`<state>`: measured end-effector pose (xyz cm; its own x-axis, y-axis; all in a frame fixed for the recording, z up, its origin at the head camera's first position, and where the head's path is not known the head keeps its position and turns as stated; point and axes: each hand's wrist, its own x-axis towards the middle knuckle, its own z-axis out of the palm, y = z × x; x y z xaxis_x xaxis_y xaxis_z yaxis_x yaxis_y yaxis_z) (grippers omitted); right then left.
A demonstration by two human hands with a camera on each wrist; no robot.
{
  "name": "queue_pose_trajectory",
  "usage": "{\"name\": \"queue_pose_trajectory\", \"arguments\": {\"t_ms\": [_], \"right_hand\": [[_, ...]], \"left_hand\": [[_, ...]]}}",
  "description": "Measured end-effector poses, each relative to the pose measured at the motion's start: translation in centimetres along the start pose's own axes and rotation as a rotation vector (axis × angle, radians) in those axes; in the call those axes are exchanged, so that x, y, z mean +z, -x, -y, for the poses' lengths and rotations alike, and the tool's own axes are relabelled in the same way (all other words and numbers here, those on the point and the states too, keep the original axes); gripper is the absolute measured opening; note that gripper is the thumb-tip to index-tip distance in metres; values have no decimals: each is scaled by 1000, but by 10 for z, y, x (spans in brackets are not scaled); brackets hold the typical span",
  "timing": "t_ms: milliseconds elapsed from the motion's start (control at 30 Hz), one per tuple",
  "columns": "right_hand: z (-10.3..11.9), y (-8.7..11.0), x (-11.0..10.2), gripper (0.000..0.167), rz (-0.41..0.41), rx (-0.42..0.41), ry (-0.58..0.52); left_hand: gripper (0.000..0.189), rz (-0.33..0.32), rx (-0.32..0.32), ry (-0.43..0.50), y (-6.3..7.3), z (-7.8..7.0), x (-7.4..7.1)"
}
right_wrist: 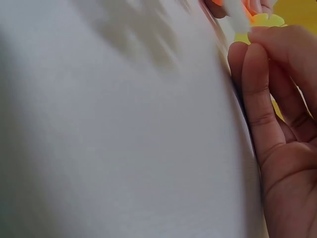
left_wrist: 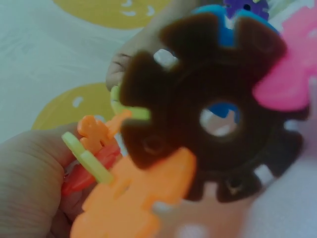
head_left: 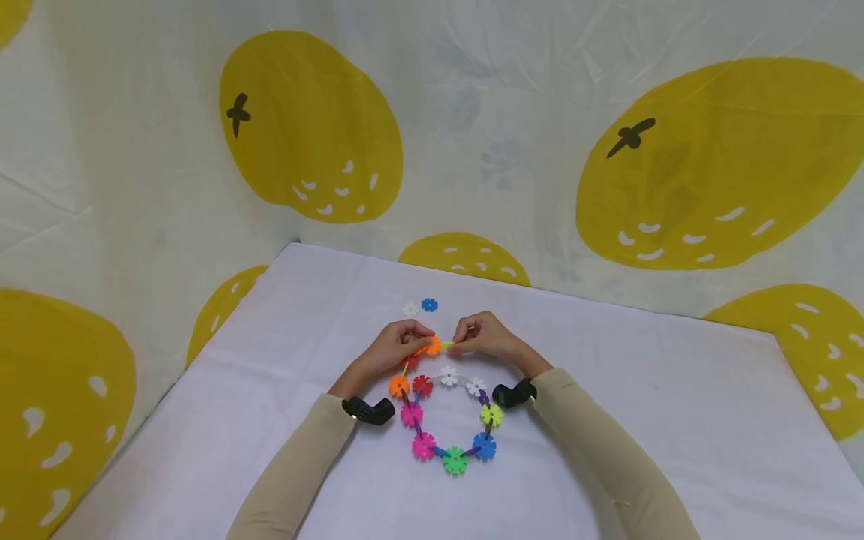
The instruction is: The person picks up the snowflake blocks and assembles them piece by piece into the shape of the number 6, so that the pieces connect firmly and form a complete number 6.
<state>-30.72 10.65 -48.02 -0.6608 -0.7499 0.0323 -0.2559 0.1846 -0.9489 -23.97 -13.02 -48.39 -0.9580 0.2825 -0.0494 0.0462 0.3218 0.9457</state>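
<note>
Notched plastic snowflake discs are joined into a chain on the white table. My left hand (head_left: 398, 346) pinches an orange snowflake disc (head_left: 433, 346) at the chain's far end, beside a red disc (head_left: 410, 362). Opposite it, my right hand (head_left: 489, 336) pinches a yellow snowflake disc (head_left: 446, 346), edge-on against the orange one; how deep their slots meet cannot be told. The right wrist view shows thumb and fingertip on the yellow disc (right_wrist: 267, 21). In the left wrist view a brown disc (left_wrist: 163, 99) close to the lens hides much of the chain.
Below the hands the chain curves round through a green disc (head_left: 455, 460), a blue disc (head_left: 484, 446) and white discs (head_left: 448, 376). A loose white disc (head_left: 409, 309) and a loose blue disc (head_left: 429, 304) lie beyond the hands. Behind the table (head_left: 675, 420) hangs a fruit-print cloth (head_left: 472, 150).
</note>
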Motion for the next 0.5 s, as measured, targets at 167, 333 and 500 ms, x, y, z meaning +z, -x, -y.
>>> {"name": "queue_pose_trajectory", "arguments": {"t_ms": [167, 333, 500], "right_hand": [[-1, 0, -1, 10, 1, -58, 21], [-2, -2, 3, 9, -9, -85, 9], [1, -2, 7, 11, -32, -62, 7]], "left_hand": [[20, 3, -30, 1, -1, -2, 0], [19, 5, -31, 5, -1, -1, -1], [20, 16, -13, -6, 0, -2, -1]]}}
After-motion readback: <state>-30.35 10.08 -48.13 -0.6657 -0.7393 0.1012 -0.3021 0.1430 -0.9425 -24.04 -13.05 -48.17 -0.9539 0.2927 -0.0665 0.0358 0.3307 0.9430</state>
